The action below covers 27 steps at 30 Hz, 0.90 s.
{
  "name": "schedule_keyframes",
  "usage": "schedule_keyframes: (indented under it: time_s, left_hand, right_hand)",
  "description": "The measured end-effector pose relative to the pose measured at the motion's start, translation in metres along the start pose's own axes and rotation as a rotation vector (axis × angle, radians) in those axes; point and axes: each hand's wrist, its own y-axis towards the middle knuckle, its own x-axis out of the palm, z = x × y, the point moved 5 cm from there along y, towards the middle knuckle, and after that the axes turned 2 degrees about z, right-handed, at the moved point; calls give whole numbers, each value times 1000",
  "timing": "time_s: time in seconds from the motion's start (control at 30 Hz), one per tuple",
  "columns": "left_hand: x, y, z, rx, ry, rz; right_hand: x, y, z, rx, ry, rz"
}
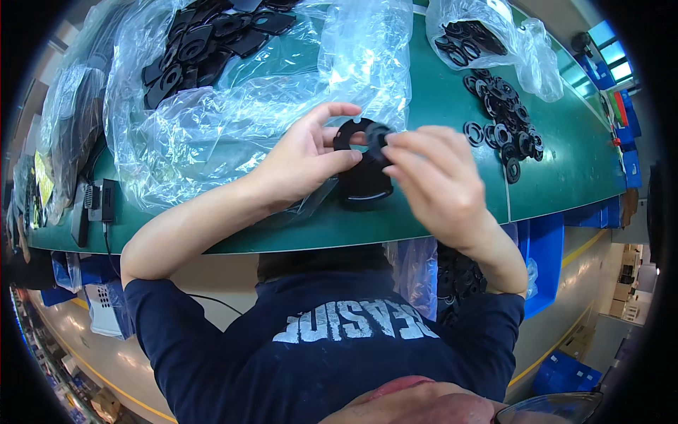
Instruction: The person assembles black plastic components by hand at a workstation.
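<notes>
Flat black plastic plate with a round hole [351, 134] is being held up just above the green surface [565, 169], near its front edge, centre of view. Left hand [304, 152] is grasping it, thumb and index finger pinching the plate's left rim, index curling over the top. Right hand [434, 180] is holding a small black ring-shaped part [378, 136] against the plate's right side; fingers are bunched around the ring, motion-blurred, so exact contact is hard to tell. Directly beneath the hands, a short stack of black plates [364, 185] is lying on the surface.

Left of the hands, a big crumpled clear plastic bag [233, 106] is spreading over the surface, holding more black flat plates [205, 42] at its far end. Far right, a loose pile of black rings [505, 116] is sitting on the surface, well apart from the hands, with a smaller clear bag of rings [487, 35] behind it. At the left edge, a black box-shaped device with a cable [99, 201] is resting near the surface's front edge. Below the surface on the right, blue plastic bins [547, 254] and another clear bag with dark parts [424, 272] are showing. Person is wearing a dark navy short-sleeved shirt [318, 360].
</notes>
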Motion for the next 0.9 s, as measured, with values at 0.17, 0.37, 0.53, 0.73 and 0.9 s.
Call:
schedule_keyframes:
  time_s: [0.17,0.37,0.53,0.73,0.9]
  left_hand:
    - [-1,0,-6,-114,-147,-165]
    - [-4,4,-15,-72,-277,-165]
    - [-6,3,-19,-65,-101,-153]
    - [1,1,-19,-57,-107,-109]
    - [-3,-1,-15,-70,-150,-110]
  right_hand:
    - [30,-10,-11,-100,-180,-98]
    - [34,-8,-17,-21,-326,-119]
    - [29,-8,-18,30,-193,-133]
    - [24,-16,33,685,430,44]
    - [43,-22,58,916,819,-169]
